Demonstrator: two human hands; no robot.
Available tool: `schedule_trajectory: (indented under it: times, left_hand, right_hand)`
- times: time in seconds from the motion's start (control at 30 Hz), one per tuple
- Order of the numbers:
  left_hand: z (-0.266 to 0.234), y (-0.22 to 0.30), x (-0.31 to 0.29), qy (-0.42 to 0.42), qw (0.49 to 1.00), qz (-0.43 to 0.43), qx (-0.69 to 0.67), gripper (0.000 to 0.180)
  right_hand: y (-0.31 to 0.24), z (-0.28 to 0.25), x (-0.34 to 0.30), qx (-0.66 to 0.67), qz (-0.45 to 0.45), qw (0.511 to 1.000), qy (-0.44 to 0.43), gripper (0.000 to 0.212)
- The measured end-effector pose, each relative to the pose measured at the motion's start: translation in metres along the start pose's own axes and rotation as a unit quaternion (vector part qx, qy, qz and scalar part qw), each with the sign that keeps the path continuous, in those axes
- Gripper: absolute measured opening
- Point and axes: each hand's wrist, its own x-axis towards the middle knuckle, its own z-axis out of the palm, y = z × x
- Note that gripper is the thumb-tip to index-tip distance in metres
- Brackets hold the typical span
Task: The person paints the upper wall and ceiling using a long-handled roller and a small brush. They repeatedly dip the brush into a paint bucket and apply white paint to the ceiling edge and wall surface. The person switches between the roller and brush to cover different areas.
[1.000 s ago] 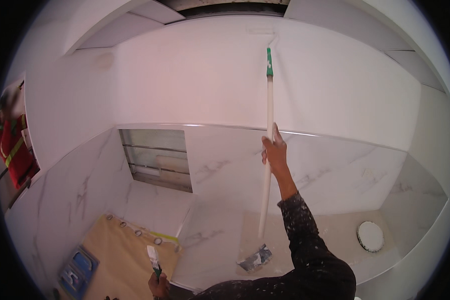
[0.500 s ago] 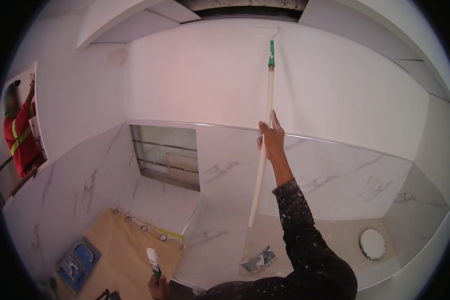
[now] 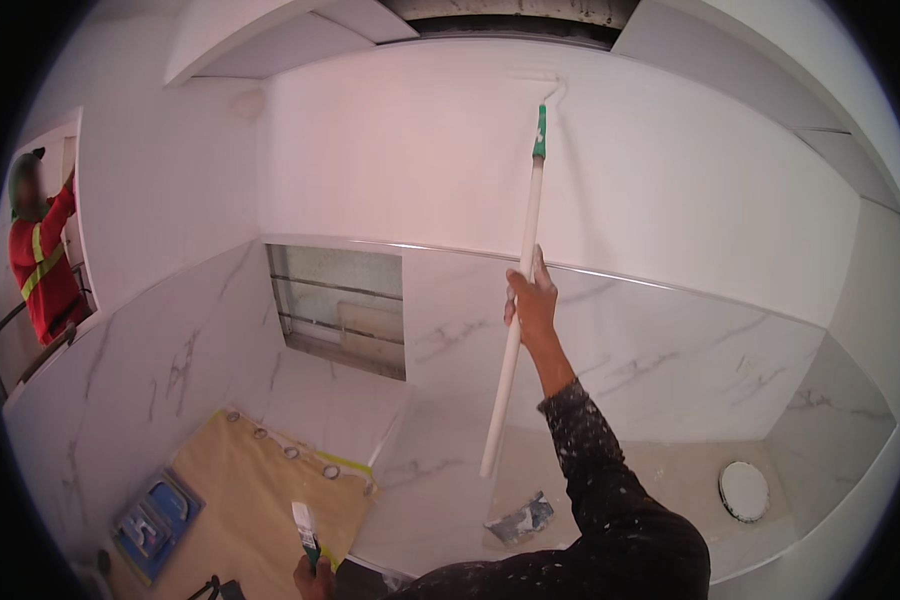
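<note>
My right hand (image 3: 535, 305) is closed round the white pole of a paint roller (image 3: 533, 205), its arm stretched up and forward in a dark, paint-flecked sleeve. A green handle joins the pole's top to a thin wire frame, and the white roller head rests against the white upper wall (image 3: 400, 150). The pole's lower end hangs free near the marbled panels. At the lower edge, my left hand (image 3: 314, 578) grips a paintbrush (image 3: 307, 530) with a green handle; its pale bristles point up. The fingers are partly cut off by the frame's edge.
A blue paint tray (image 3: 158, 525) lies on a tan sheet (image 3: 240, 500) at lower left. A paint-smeared scrap (image 3: 520, 520) and a round white lid or bucket (image 3: 745, 491) sit at lower right. A barred window (image 3: 340, 310) is ahead. Through a left opening stands a person in red (image 3: 45, 270).
My right hand has come down with the roller, and the roller head sits lower on the wall. The left hand keeps the paintbrush nearly in place.
</note>
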Motion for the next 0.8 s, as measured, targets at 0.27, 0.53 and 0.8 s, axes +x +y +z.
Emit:
schedule_trajectory:
  times: [0.27, 0.53, 0.8]
  left_hand:
    - [-0.004, 0.003, -0.006, -0.002, 0.997, 0.051, 0.060, 0.039]
    - [-0.006, 0.008, -0.017, 0.007, 0.995, 0.076, 0.061, 0.047]
    - [-0.024, -0.047, -0.019, -0.059, 0.986, -0.042, 0.148, 0.043]
  right_hand:
    - [-0.008, 0.019, -0.004, 0.043, -0.077, 0.996, -0.018, 0.073]
    - [0.002, 0.041, 0.001, 0.069, -0.096, 0.992, -0.045, 0.075]
    - [0.014, 0.066, 0.004, 0.073, -0.104, 0.991, -0.041, 0.070]
